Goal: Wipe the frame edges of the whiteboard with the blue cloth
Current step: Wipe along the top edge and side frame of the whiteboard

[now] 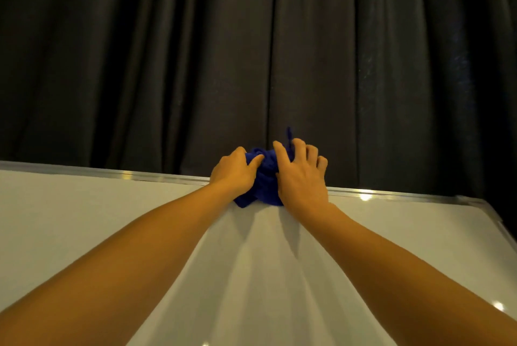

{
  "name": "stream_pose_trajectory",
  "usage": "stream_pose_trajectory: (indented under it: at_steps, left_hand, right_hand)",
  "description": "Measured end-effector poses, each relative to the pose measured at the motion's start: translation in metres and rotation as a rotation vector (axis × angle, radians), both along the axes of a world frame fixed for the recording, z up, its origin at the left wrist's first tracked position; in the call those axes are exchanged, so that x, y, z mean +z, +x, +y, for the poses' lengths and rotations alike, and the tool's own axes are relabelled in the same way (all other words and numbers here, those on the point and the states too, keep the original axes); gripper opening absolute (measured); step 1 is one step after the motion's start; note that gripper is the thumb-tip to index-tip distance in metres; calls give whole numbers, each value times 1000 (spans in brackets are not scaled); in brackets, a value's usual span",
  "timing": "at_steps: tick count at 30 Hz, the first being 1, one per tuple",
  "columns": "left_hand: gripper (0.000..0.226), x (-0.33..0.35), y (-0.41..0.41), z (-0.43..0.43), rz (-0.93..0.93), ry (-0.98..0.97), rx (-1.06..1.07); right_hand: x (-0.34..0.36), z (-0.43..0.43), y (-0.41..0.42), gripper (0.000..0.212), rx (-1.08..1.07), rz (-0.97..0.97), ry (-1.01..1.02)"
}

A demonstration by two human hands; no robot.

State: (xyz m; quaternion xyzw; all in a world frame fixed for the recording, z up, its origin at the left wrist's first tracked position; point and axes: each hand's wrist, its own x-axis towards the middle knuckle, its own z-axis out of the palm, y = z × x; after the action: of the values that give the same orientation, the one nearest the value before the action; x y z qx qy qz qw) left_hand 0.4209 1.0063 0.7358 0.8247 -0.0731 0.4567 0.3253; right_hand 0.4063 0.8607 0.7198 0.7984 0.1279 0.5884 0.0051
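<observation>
Left hand (233,171): fingers curled down over the left side of the crumpled dark-blue cloth (265,178), thumb extended rightward and pressed into the fabric. The grip is closed on the cloth. Back of the hand faces the camera; wrist is straight, and the bare forearm runs down to the lower-left corner of the view.

Right hand (300,175): fingers (281,155) spread and bent over the right side and top of the same cloth, tips resting on the fabric; a small fold of cloth protrudes upward between the index and middle fingers. This hand also holds the cloth, with a looser, splayed grasp. Its bare forearm extends to the lower-right corner.

The two hands lie just beside each other, with the cloth bunched between and beneath them.

Cloth location: on the far edge of the white rectangular whiteboard (98,211), covering a section of its silver metal frame (156,178), slightly right of centre. The frame's far right corner is visible, well apart from the hands. A dark pleated curtain (167,52) hangs behind the board.
</observation>
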Motion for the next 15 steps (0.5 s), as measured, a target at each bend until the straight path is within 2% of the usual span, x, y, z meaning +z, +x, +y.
stream_pose_trajectory:
  at_steps: [2, 4, 7, 9, 12, 13, 15]
  left_hand:
    - [38, 7, 7, 1, 72, 25, 38]
    - [32, 9, 11, 4, 132, 53, 92]
    - [22, 4, 14, 11, 119, 143, 257]
    - [29, -8, 17, 17, 11, 183, 324]
    - [42, -29, 17, 27, -223, 236, 299]
    - [47, -36, 15, 30, -261, 283, 305]
    - [64, -48, 13, 33, -218, 384, 322]
  right_hand:
    - [-10, 7, 7, 69, -8, -85, -98]
    - [-24, 21, 15, 67, 160, -89, -156]
    - [-46, 38, 30, 81, 356, 142, -161]
    - [-52, 36, 43, 89, 300, 169, -196]
    - [-42, 13, 54, 96, 192, 169, -227]
    - [-37, 2, 56, 97, 185, 206, -202]
    - [-31, -17, 60, 96, 157, 291, -126]
